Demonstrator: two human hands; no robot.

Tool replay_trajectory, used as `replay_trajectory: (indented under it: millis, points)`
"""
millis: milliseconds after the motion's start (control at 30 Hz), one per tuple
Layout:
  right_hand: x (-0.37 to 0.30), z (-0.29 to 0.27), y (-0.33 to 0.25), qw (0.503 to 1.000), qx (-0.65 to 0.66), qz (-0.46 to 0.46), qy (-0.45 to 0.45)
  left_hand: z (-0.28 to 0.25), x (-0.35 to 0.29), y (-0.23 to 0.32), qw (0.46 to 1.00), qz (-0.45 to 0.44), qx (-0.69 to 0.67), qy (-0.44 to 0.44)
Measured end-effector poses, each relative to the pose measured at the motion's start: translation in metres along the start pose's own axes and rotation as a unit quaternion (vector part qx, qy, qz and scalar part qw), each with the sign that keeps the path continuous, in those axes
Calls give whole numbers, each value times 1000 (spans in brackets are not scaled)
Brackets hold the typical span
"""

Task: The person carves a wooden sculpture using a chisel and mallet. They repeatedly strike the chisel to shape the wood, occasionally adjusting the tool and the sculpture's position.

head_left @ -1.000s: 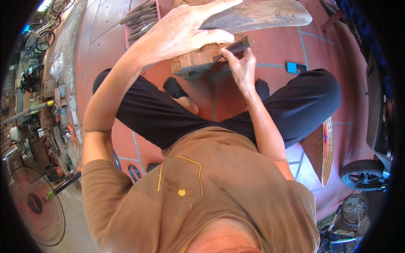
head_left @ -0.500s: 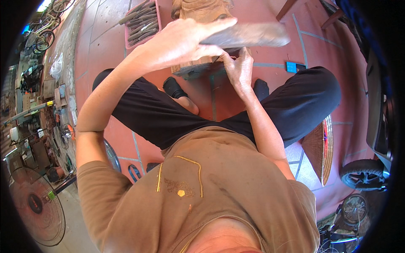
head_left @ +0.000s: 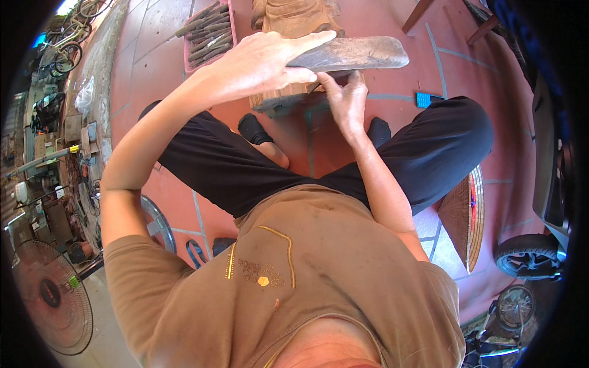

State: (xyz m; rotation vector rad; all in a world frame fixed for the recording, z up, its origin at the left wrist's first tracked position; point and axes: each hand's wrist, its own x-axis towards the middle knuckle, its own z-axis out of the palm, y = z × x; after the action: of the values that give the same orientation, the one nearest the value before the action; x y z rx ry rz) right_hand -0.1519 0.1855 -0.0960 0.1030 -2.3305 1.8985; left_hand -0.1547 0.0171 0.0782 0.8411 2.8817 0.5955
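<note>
A flat wooden mallet (head_left: 359, 53) with a worn, rounded end is gripped in my left hand (head_left: 264, 60), its index finger stretched along the wood. It hovers over my right hand (head_left: 348, 103), which is closed, thumb and fingers pinched around a thin dark tool that looks like a chisel, mostly hidden by the hand and mallet. Beneath both hands lies a carved brown wooden piece (head_left: 293, 17) with curved relief, its near end facing me. The tool's tip meets the carving's near part, though the exact contact is hidden.
A pink tray (head_left: 186, 56) full of chisels stands left of the carving. On the red tiles to the right lies a blue phone-like device (head_left: 423, 100). A conical hat (head_left: 460, 221) rests beside my right leg. A fan (head_left: 52, 297) stands at the lower left.
The mallet, blurred by motion before, now shows sharply and has shifted slightly left. My left elbow has swung a little outward. My right hand stays almost where it was.
</note>
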Motion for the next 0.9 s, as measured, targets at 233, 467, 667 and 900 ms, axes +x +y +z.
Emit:
replay_trajectory:
  millis: [233, 467, 667, 900]
  points:
    - [4, -5, -6, 1000, -24, 17, -7, -23, 18, 14, 994, 35, -65, 82]
    - [5, 3, 11, 996, 72, 61, 3, -9, 4, 3, 992, -28, 67, -103]
    - [7, -7, -8, 995, 35, 86, -24, -16, 17, 4, 995, 58, -51, 69]
    - [9, -3, 3, 969, 203, 137, -23, -11, 1, -9, 993, -51, 50, -94]
